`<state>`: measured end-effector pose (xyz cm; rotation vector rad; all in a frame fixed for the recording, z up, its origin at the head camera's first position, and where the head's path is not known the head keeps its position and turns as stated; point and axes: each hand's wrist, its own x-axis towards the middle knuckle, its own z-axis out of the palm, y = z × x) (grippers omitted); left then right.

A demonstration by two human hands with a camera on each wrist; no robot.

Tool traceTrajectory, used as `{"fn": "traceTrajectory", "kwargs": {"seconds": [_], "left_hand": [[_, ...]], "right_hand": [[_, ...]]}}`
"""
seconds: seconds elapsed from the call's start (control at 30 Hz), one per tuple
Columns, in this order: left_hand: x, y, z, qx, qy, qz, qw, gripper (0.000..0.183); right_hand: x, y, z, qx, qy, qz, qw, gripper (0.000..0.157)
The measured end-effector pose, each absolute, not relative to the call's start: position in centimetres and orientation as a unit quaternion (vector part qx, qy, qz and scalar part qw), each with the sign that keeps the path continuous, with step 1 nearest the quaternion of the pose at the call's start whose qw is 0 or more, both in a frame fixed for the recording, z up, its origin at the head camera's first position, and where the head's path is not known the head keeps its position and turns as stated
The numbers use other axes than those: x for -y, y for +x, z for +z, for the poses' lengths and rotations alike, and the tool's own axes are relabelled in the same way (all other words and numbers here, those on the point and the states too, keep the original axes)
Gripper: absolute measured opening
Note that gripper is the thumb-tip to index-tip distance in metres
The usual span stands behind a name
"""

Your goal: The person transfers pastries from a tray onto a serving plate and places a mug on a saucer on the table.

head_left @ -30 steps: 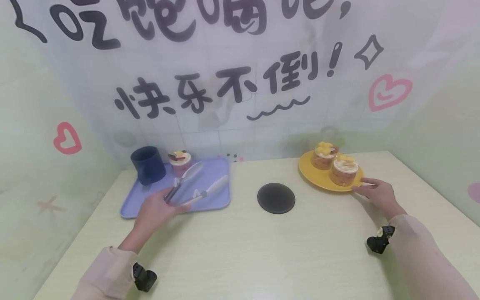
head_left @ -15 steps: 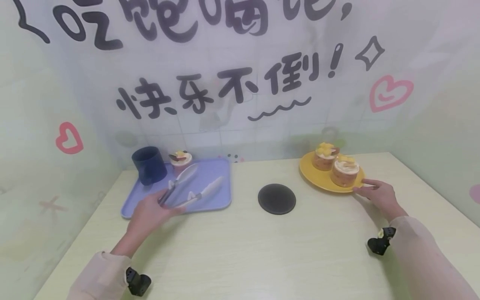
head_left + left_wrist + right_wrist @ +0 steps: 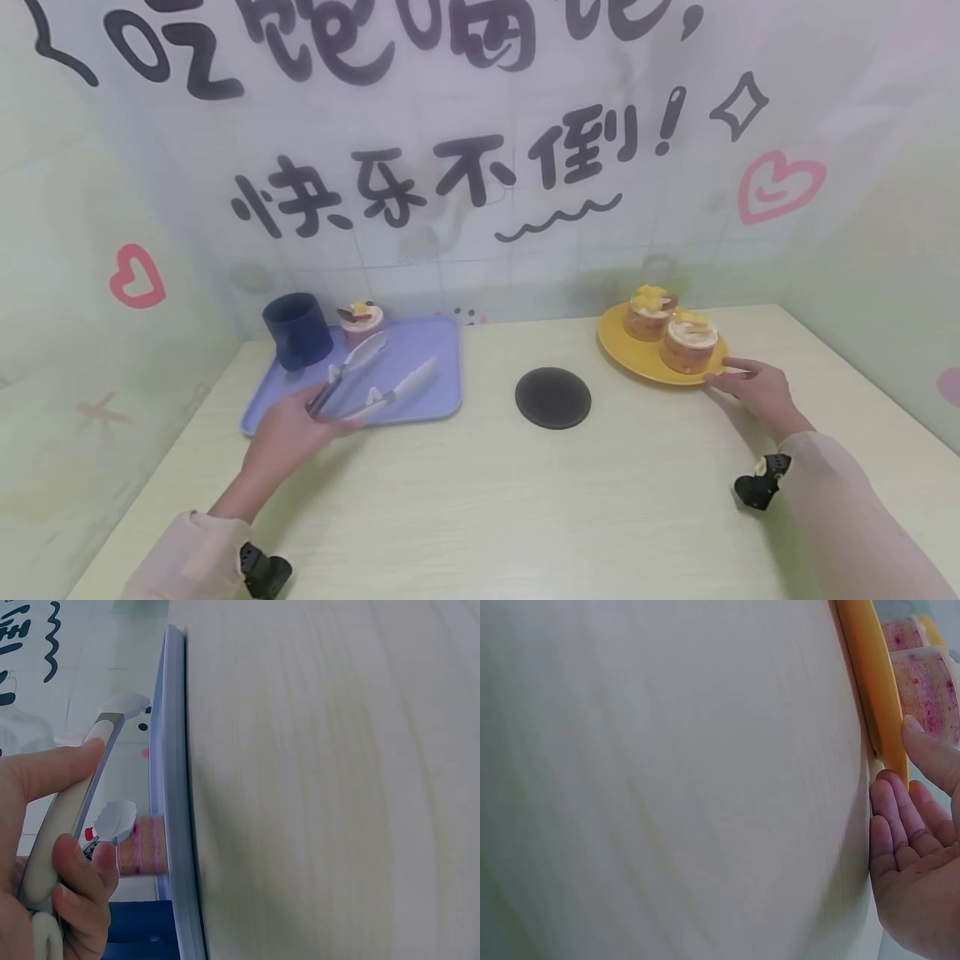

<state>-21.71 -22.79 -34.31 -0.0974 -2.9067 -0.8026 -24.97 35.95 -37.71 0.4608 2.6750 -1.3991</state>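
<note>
My left hand (image 3: pixel 285 433) grips a pair of tongs (image 3: pixel 408 385) with pale heads, spread apart over the blue tray (image 3: pixel 438 342). In the left wrist view the thumb lies along one handle of the tongs (image 3: pixel 56 832) and curled fingers are on the other side. Nothing sits between the tong heads. At the tray's back stands a small cup cake (image 3: pixel 362 335) with cream and fruit. On the right, my right hand (image 3: pixel 757 392) pinches the edge of the yellow plate (image 3: pixel 628 354), thumb on the rim (image 3: pixel 889 697), fingers below. Two fruit-topped cup cakes (image 3: pixel 687 354) sit on that plate.
A dark blue mug (image 3: pixel 296 333) stands at the tray's back left corner. Between tray and plate lies a round black coaster (image 3: pixel 553 398) on the pale wooden table (image 3: pixel 510 500). A wall with printed lettering (image 3: pixel 468 171) rises right behind the table.
The left hand with the tongs has drawn back a little to the lower left, away from the tray's middle. The right hand and the plate have stayed in place.
</note>
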Motion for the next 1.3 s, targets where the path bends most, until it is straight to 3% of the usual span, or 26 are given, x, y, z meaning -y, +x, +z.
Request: {"fn": "traceTrajectory", "kwargs": {"seconds": [1.3], "left_hand": [[24.9,-20.6,-34.6,0.962,-0.004,-0.267,0.051,0.089]], "right_hand": [[-35.9,-24.8,-37.7,-0.877,0.142,-0.458,0.040,0.091]]}}
